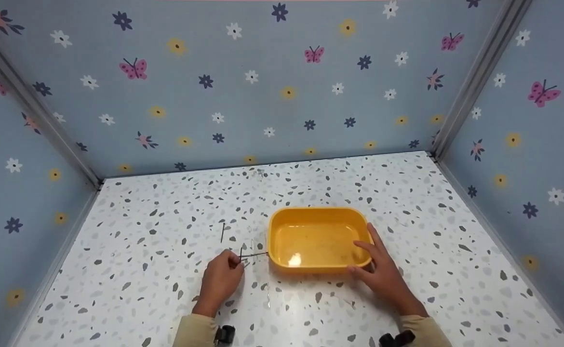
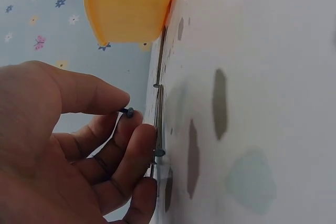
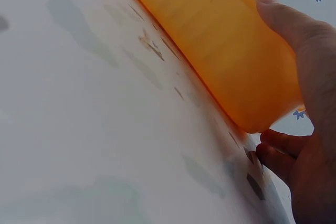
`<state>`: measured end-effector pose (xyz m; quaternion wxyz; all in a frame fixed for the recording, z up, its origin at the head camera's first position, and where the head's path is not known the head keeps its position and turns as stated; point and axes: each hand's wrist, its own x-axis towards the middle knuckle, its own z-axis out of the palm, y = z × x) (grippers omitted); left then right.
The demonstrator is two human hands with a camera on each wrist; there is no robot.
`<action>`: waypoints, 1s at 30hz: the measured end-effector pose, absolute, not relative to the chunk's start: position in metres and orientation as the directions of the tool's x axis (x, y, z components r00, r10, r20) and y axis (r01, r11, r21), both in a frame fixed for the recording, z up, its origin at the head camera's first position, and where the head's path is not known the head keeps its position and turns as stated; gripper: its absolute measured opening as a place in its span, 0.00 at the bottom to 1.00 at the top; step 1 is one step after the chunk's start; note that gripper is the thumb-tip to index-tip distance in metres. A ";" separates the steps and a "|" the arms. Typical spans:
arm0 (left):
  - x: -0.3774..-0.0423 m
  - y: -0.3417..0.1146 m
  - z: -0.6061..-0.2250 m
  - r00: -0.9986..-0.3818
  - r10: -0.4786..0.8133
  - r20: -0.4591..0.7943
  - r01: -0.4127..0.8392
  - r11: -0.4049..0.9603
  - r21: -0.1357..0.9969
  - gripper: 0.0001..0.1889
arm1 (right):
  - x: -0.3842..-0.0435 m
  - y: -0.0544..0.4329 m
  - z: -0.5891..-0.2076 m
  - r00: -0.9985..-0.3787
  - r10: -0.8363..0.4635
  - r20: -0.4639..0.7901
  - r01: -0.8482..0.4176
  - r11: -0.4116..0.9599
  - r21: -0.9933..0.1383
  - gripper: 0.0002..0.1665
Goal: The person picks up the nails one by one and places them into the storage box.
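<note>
My left hand (image 1: 221,279) pinches a thin dark nail (image 2: 129,113) between thumb and index finger, its head showing at the fingertips in the left wrist view. Just past those fingertips another nail (image 1: 255,254) lies on the table, reaching to the left side of a yellow plastic container (image 1: 318,269). A further nail (image 1: 222,232) lies a little farther back. The container stands upright on the table. My right hand (image 1: 383,277) grips its right end, with the thumb at the near rim and fingers over the right rim.
The white speckled table (image 1: 156,270) extends around the container on all sides. Blue flowered panels (image 1: 262,96) stand along its back, left and right edges. Clear reflections or thin marks, too faint to tell, show near the container's front left.
</note>
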<state>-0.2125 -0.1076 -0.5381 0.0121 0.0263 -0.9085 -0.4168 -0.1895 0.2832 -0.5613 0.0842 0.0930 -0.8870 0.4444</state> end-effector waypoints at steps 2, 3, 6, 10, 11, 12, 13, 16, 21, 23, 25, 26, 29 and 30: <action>-0.212 -0.104 -0.536 -0.998 -0.063 0.006 -0.037 0.656 0.754 0.03 | -0.190 0.283 -0.561 -0.967 -0.094 0.238 -0.247 0.587 -0.771 0.39; -0.211 -0.103 -0.535 -0.998 -0.066 0.007 -0.038 0.656 0.754 0.04 | -0.190 0.283 -0.561 -0.966 -0.094 0.239 -0.248 0.588 -0.770 0.39; -0.210 -0.099 -0.532 -0.998 -0.056 0.029 -0.015 0.653 0.757 0.05 | -0.190 0.282 -0.561 -0.968 -0.093 0.235 -0.243 0.590 -0.770 0.39; -0.209 -0.096 -0.528 -0.998 -0.044 0.046 0.007 0.641 0.767 0.06 | -0.189 0.282 -0.560 -0.969 -0.092 0.229 -0.238 0.598 -0.765 0.40; -0.209 -0.095 -0.528 -0.998 -0.045 0.043 0.005 0.638 0.770 0.06 | -0.189 0.282 -0.559 -0.969 -0.093 0.229 -0.238 0.601 -0.763 0.40; -0.209 -0.095 -0.527 -0.998 -0.048 0.038 -0.002 0.635 0.773 0.06 | -0.189 0.282 -0.559 -0.968 -0.096 0.230 -0.241 0.599 -0.764 0.40; -0.208 -0.094 -0.527 -0.998 -0.053 0.032 -0.009 0.633 0.774 0.06 | -0.189 0.282 -0.559 -0.968 -0.097 0.231 -0.242 0.599 -0.764 0.40; -0.208 -0.093 -0.525 -0.998 -0.059 0.018 -0.022 0.623 0.782 0.06 | -0.190 0.282 -0.559 -0.968 -0.095 0.234 -0.244 0.597 -0.765 0.40; -0.210 -0.089 -0.520 -0.998 -0.046 0.041 0.005 0.597 0.802 0.07 | -0.190 0.283 -0.560 -0.968 -0.090 0.235 -0.242 0.588 -0.772 0.40; -0.211 -0.087 -0.518 -0.998 -0.038 0.054 0.022 0.589 0.808 0.07 | -0.190 0.283 -0.561 -0.968 -0.090 0.232 -0.241 0.584 -0.776 0.40; -0.211 -0.085 -0.515 -0.997 -0.028 0.067 0.038 0.582 0.812 0.07 | -0.190 0.283 -0.561 -0.969 -0.091 0.231 -0.240 0.580 -0.779 0.40; -0.211 -0.084 -0.514 -0.997 -0.026 0.071 0.043 0.578 0.815 0.07 | -0.190 0.283 -0.561 -0.968 -0.091 0.232 -0.241 0.577 -0.781 0.40; -0.210 -0.080 -0.510 -0.997 -0.013 0.075 0.054 0.564 0.824 0.07 | -0.190 0.283 -0.562 -0.966 -0.097 0.239 -0.250 0.577 -0.778 0.40; -0.210 -0.079 -0.508 -0.997 -0.009 0.076 0.059 0.557 0.828 0.07 | -0.190 0.283 -0.562 -0.965 -0.099 0.244 -0.255 0.576 -0.776 0.40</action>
